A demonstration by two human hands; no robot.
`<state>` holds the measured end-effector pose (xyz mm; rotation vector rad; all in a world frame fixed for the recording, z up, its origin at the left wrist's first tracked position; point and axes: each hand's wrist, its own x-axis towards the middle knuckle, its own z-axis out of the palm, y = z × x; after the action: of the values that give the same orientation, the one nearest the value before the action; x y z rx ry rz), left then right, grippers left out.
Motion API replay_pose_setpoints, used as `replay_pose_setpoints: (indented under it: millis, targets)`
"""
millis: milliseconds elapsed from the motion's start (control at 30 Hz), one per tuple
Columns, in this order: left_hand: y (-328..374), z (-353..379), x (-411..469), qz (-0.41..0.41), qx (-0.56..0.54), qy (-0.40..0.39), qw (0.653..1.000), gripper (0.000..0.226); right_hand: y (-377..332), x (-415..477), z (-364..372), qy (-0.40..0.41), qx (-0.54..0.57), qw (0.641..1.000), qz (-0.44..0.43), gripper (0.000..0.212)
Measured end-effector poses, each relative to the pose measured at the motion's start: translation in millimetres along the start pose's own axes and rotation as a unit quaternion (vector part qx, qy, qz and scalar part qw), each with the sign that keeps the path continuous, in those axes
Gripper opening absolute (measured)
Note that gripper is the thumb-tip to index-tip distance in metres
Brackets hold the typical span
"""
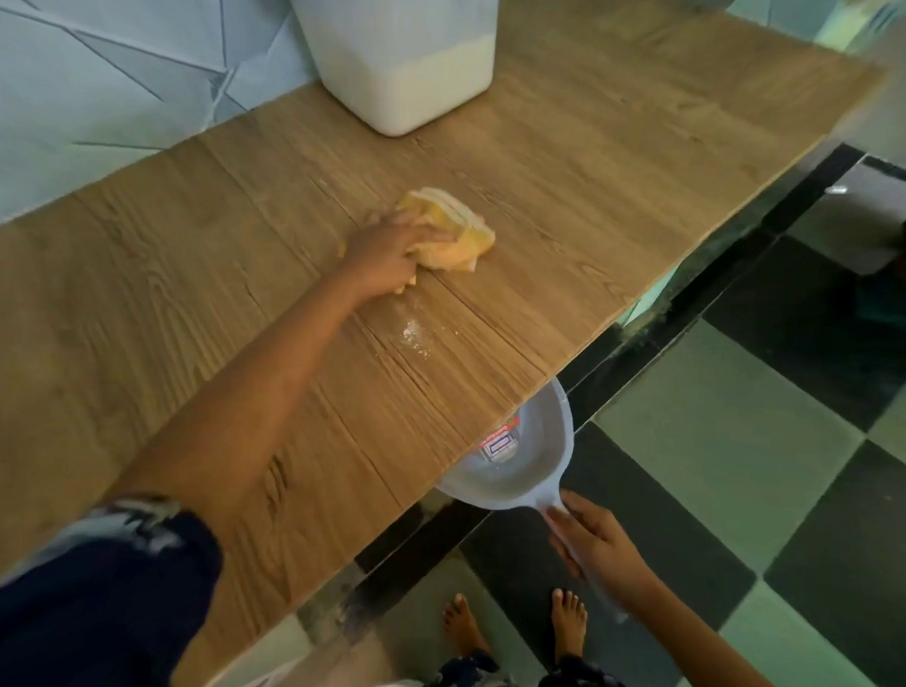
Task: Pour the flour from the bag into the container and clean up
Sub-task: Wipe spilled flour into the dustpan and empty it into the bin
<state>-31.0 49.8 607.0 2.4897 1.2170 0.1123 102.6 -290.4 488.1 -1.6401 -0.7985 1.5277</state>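
Right hand (pixel 599 541): nearest, off the table's front edge, fingers wrapped round the dustpan handle.
Dustpan (pixel 522 459): held just under the front edge, its mouth tucked beneath the tabletop, partly hidden by it.
Table (pixel 181 281): wood-grain top, running away from the person to the wall.
Spilled flour (pixel 412 334): a small white scatter close to the front edge, between the cloth and the dustpan.
Left hand (pixel 391 253): reaching over mid-table, fingers closed down on the cloth, pressing it flat.
Cloth (pixel 450 235): yellow, bunched, on the tabletop just beyond the flour.
Container (pixel 405 57): white, at the far edge by the wall, flour showing in its lower part; top out of view.
Bag: not in view.
Step, as I judge it: sweeping the flour toward the dustpan.
Risk: the scatter looks slightly left of the pan's mouth, so a straight pull could drop flour onto the floor tiles (pixel 752 435).
Risk: a fast stroke could smear flour into the grain or puff it past the pan.
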Motion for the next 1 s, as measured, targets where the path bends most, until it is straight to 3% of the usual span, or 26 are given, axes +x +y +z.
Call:
replay_pose_setpoints:
  millis: [100, 167, 233, 300, 400, 433, 700, 800, 900, 1000]
  targets:
    - [3.3, -1.1, -40.9, 0.050, -0.107, -0.037, 0.992, 0.065, -5.8, -0.5, -4.6, -0.017, -0.009, 1.000, -0.007, 0.021]
    - [-12.4, -16.7, -50.3, 0.006, -0.162, 0.043, 0.986, 0.064, -8.6, -1.4, -9.8, -0.025, -0.015, 0.999, -0.015, 0.022]
    - [-36.7, -28.7, -56.9, -0.093, -0.183, 0.123, 0.971, 0.057, -11.2, -1.5, -14.6, -0.033, -0.027, 0.999, -0.024, 0.023]
    - [-64.8, -32.3, -58.5, -0.203, -0.153, 0.154, 0.955, 0.042, -11.9, -1.4, -20.2, -0.045, -0.039, 0.998, -0.030, 0.022]
    - [-92.9, -20.6, -55.4, -0.252, -0.042, 0.072, 0.964, 0.045, -11.9, -0.4, -27.9, -0.051, -0.030, 0.998, -0.023, 0.021]
    - [-82.7, -16.9, -55.1, -0.245, -0.003, 0.064, 0.967, 0.049, -11.2, 0.0, -30.0, -0.052, -0.029, 0.998, -0.022, 0.021]
    - [42.6, 29.9, -75.3, -0.086, 0.005, 0.011, 0.996, 0.061, -4.9, 4.0, -41.2, -0.072, -0.042, 0.996, 0.004, 0.021]
    - [59.8, 24.6, -104.5, -0.059, -0.081, 0.015, 0.995, 0.059, -7.4, 4.0, -44.4, -0.089, -0.030, 0.995, 0.012, 0.021]
    - [34.1, 3.0, -130.7, -0.150, -0.150, 0.149, 0.966, 0.056, -13.0, 5.5, -47.7, -0.108, -0.035, 0.993, 0.009, 0.020]
    - [-0.5, -13.5, -156.7, -0.325, -0.171, 0.234, 0.900, 0.042, -15.7, 7.0, -50.3, -0.118, -0.054, 0.992, 0.006, 0.021]
